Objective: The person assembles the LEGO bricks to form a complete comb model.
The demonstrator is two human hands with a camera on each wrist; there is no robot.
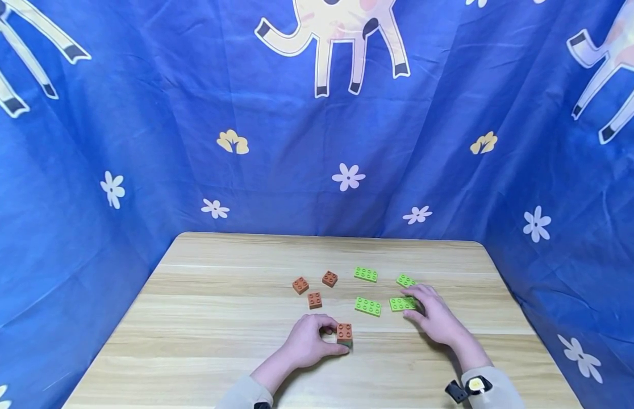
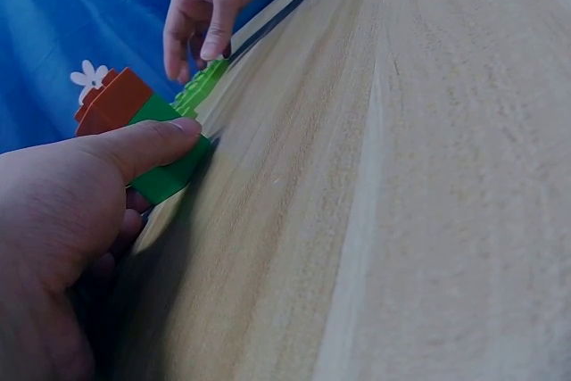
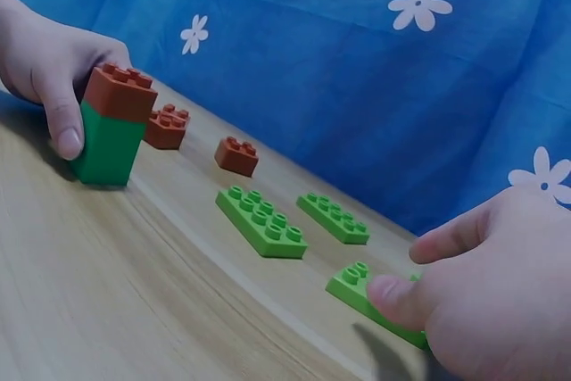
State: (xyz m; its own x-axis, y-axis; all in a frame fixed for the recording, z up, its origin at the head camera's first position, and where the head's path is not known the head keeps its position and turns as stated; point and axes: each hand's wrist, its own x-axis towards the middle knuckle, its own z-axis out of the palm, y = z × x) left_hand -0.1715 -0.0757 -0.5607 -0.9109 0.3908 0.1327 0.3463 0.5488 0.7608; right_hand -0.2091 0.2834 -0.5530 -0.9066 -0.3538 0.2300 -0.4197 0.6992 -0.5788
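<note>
Left hand (image 1: 308,342) pinches a stubby stack (image 1: 344,334), brown on green, upright on the table (image 1: 194,335). Right hand (image 1: 436,316) is open, thumb and fingers apart over a lime brick (image 1: 397,305). Three more lime ones (image 1: 368,307) and three loose brown bricks (image 1: 315,301) lie around, blue curtain (image 1: 286,187) behind.
</note>
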